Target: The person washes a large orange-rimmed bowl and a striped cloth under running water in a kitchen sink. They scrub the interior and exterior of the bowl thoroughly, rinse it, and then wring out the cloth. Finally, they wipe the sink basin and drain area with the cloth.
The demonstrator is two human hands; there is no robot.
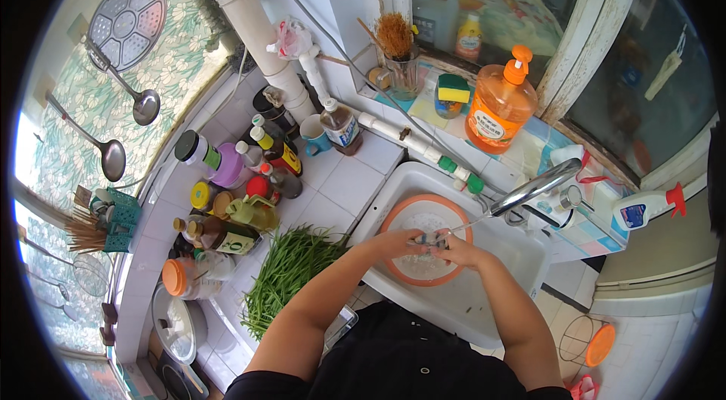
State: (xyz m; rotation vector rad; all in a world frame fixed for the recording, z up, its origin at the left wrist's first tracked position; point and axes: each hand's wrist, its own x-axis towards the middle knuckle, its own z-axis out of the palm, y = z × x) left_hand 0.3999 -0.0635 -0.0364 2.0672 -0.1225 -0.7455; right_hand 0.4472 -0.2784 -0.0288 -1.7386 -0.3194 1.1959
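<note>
Both of my hands meet over an orange-rimmed basin (397,270) that stands in a white sink (476,320). My left hand (401,243) and my right hand (458,251) hold a small clear object (431,239) between their fingers, perhaps a glass or a lid; its kind is too small to tell. A thin stream of water runs onto it from the chrome faucet (533,187) at the right. Bubbly water (425,270) lies in the basin beneath my hands. Beside my left forearm, a heap of long green leafy stalks (295,264) rests on the counter.
Sauce bottles (281,153) and jars crowd the tiled counter at the left. On the window ledge stand an orange pump bottle (499,111), a green-yellow sponge (454,89) on a jar, and a glass mug (402,74) with a brush. A spray bottle (641,210) is at the right.
</note>
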